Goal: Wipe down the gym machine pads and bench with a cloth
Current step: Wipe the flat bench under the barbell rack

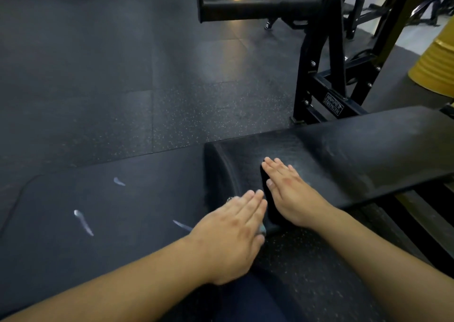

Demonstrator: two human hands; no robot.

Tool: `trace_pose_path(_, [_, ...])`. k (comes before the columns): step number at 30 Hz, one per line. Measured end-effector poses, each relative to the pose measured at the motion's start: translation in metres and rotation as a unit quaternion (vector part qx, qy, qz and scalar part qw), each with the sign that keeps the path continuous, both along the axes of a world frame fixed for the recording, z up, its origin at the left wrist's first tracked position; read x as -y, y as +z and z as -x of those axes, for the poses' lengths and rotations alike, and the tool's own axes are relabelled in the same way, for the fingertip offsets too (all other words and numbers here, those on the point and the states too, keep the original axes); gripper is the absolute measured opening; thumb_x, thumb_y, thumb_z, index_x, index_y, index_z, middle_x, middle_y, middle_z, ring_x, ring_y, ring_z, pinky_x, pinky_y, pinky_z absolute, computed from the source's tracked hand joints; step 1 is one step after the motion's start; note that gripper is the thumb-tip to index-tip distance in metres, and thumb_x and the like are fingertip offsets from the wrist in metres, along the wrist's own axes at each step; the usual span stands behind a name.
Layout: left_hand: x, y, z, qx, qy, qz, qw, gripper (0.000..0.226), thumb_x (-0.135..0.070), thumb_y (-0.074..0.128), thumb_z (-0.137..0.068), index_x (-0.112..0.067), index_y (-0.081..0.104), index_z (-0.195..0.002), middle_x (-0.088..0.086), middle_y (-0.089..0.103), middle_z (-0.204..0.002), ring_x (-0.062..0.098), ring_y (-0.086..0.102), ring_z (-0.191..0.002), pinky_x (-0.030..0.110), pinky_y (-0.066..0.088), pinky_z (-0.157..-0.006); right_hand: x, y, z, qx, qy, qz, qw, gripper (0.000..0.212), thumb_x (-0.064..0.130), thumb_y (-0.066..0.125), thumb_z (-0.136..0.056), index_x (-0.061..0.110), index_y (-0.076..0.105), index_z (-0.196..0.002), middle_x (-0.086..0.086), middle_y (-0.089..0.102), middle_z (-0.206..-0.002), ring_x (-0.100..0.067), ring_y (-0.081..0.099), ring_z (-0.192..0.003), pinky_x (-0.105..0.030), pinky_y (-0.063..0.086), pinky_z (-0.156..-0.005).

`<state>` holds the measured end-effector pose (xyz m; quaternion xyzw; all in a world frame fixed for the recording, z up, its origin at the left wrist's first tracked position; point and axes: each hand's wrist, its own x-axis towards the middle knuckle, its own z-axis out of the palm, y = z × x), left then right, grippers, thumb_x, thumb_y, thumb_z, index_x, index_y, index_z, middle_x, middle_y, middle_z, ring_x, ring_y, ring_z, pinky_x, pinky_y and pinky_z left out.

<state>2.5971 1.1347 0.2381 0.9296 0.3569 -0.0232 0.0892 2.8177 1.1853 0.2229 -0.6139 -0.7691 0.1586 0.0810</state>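
Rubber floor [122, 76] around black bench [356, 154]

txt: "HAMMER STRENGTH" | on: blk machine frame plate [333, 107]

Speckled black rubber floor [122, 76]

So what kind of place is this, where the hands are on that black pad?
Most likely a gym. The black pad belongs to a steel machine frame carrying a Hammer Strength label, a padded roller bar sticks out above, and the floor is speckled rubber tile.
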Motion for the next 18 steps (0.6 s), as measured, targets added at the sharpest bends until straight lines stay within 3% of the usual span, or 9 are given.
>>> trace_pose_path(4, [-0.025,0.001,0.012,-0.029,-0.049,0.021,0.998,0.067,-0.048,0.021,-0.11,-0.018,-0.003,-0.164,-0.003,-0.015,-0.169,0.01,-0.014,-0.156,0.027,-0.008,-0.125,0.001,-0.002,0.001,0.008,-0.001,-0.012,1.0,0.054,0.028,0.025,-0.111,0.019,0.015,-0.163,0.007,0.006,-0.17,-0.006,-0.004,-0.155,-0.027,-0.005,-0.126])
trace_pose_path(8, [-0.117,-0.003,0.022,-0.012,0.083,0.036,0.996,0.07,-0.049,0.028,-0.108,-0.016,0.001,-0.164,0.001,-0.008,-0.171,0.015,-0.006,-0.158,0.034,0.001,-0.129,0.001,-0.002,0.004,0.015,-0.005,-0.011,1.0,0.054,0.029,0.023,-0.111,0.021,0.013,-0.163,0.009,0.003,-0.17,-0.004,-0.007,-0.155,-0.029,-0.004,-0.127])
trace_pose_path(11, [-0.167,-0.002,0.021,-0.001,0.17,0.059,0.984,0.068,-0.044,0.025,-0.11,-0.01,-0.001,-0.164,0.005,-0.008,-0.172,0.018,-0.007,-0.158,0.034,0.0,-0.128,0.0,-0.001,0.005,0.016,-0.006,-0.008,1.0,0.054,0.029,0.023,-0.111,0.021,0.012,-0.163,0.011,0.002,-0.17,-0.004,-0.008,-0.155,-0.028,-0.006,-0.126])
trace_pose_path(14, [-0.166,-0.006,0.009,0.002,0.188,0.037,0.981,0.065,-0.04,0.02,-0.111,-0.007,0.0,-0.163,0.007,-0.008,-0.171,0.021,-0.008,-0.158,0.034,-0.002,-0.127,-0.001,-0.001,0.002,0.018,-0.006,-0.012,1.0,0.054,0.028,0.023,-0.111,0.021,0.014,-0.163,0.01,0.003,-0.17,-0.005,-0.006,-0.155,-0.028,-0.006,-0.126])
trace_pose_path(18, [-0.099,-0.005,0.021,0.001,0.092,0.036,0.995,0.067,-0.046,0.023,-0.11,-0.014,0.001,-0.164,0.002,-0.01,-0.171,0.015,-0.011,-0.157,0.031,-0.005,-0.127,-0.001,-0.003,0.001,0.022,-0.006,-0.015,1.0,0.054,0.028,0.024,-0.111,0.02,0.015,-0.163,0.008,0.005,-0.17,-0.007,-0.004,-0.156,-0.03,-0.003,-0.127])
